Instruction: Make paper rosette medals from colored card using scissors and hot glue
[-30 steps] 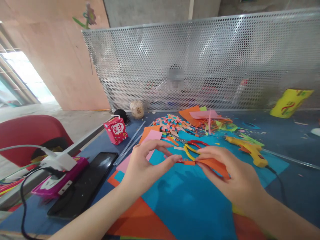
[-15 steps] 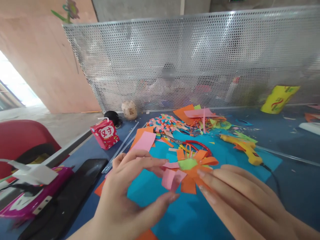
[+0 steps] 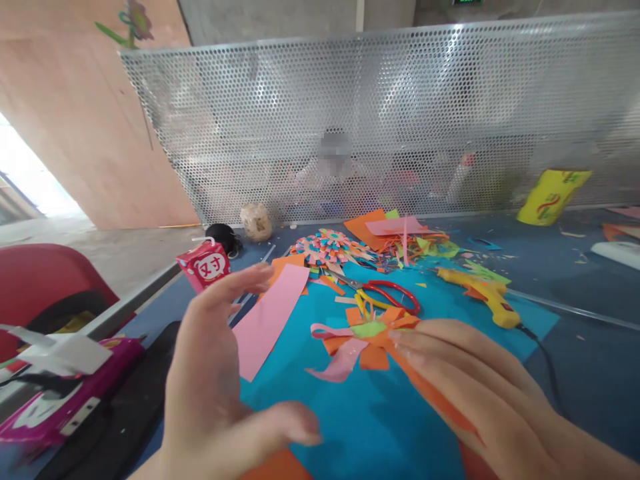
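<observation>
My left hand (image 3: pixel 215 373) is open to the left of the flower, with thumb and fingers wide apart and nothing between them. My right hand (image 3: pixel 465 380) grips a paper flower (image 3: pixel 374 359) by its right side. The flower has orange petals and a light green centre. On its left side, one pink paper strip (image 3: pixel 343 363) sticks out with a free, curling end, and another pink strip (image 3: pixel 330 331) bends into a loop. Below the flower lies a blue paper sheet (image 3: pixel 330 427). A pink paper piece (image 3: pixel 275 320) rests beyond my left hand.
Red-handled scissors (image 3: pixel 385 293) lie just behind the flower. A yellow glue gun (image 3: pixel 483 293) with a black cord is at the right. Layered paper flowers (image 3: pixel 330 247) and paper scraps (image 3: pixel 420 247) lie before the perforated metal screen (image 3: pixel 300 133). A red drink carton (image 3: pixel 203 263) stands left.
My left hand has let go of the pink strip and drawn back left, its fingers spreading. The strip's end now hangs free. My right hand keeps hold of the flower.
</observation>
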